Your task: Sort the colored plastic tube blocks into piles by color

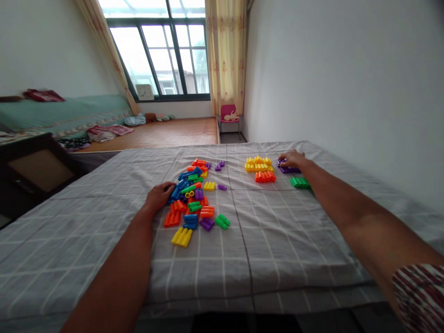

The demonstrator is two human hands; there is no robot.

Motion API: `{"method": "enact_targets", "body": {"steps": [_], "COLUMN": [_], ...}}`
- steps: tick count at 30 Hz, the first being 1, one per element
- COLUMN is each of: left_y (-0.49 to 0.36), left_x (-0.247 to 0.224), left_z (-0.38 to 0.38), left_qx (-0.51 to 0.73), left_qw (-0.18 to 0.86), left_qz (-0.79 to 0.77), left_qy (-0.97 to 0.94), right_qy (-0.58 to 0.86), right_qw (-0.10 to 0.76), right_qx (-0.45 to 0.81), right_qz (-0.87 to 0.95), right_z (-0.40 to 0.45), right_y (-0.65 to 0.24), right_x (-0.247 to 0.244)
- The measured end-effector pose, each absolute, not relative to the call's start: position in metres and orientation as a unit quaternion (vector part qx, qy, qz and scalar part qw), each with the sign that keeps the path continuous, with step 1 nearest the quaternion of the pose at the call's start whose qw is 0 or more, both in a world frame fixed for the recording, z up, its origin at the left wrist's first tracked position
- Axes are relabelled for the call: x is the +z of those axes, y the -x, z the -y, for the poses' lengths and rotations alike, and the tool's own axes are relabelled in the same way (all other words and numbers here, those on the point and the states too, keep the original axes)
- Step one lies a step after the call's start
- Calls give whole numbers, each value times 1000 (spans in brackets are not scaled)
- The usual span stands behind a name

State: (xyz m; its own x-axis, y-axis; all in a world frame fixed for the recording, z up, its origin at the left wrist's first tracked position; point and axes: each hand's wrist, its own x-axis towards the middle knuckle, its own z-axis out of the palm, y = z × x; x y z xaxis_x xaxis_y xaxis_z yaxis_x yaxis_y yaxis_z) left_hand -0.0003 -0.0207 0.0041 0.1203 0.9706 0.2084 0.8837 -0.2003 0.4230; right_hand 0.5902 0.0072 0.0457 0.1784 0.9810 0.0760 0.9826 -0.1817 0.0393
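purple blocks (289, 170): i'm judging light, stiff; favouring sides
right hand (293, 158): covering them, grip unclear
left hand (160, 194): touching mixed pile (192, 202), grip unclear

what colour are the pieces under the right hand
Purple: the pieces under the right hand show in the head view.
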Motion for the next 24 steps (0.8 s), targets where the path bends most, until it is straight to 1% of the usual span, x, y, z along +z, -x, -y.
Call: {"method": "enact_targets", "body": {"steps": [3, 6, 9, 11, 14, 17, 22, 24], "left_y": [-1, -3, -3, -3, -4, -5, -8, -7], "left_x": [5, 6, 5, 4, 4, 5, 7, 6], "left_z": [22, 23, 23, 23, 24, 27, 30, 29], "left_qx": [224, 223, 223, 224, 226, 226, 223, 219], "left_qw": [99, 106, 109, 107, 108, 110, 104, 101], "left_qz": [-626, -628, -631, -634, -638, -638, -639, -641], "left_qy": [-740, -738, -735, -732, -728, -727, -728, -728], "right_qy": [763, 730, 639, 577, 536, 506, 494, 488], "right_qw": [17, 72, 139, 153, 139, 119, 56, 46], "right_qx": [-63, -92, -78, -42, -16, -31, -42, -38], "right_qz": [643, 673, 752, 801, 833, 854, 867, 870], "right_z": [-10, -16, -25, -31, -41, -51, -59, -53], "right_y": [-586, -562, -510, -466, -400, -352, -315, -311], "right_x": [49, 55, 60, 58, 46, 29, 13, 13]}}
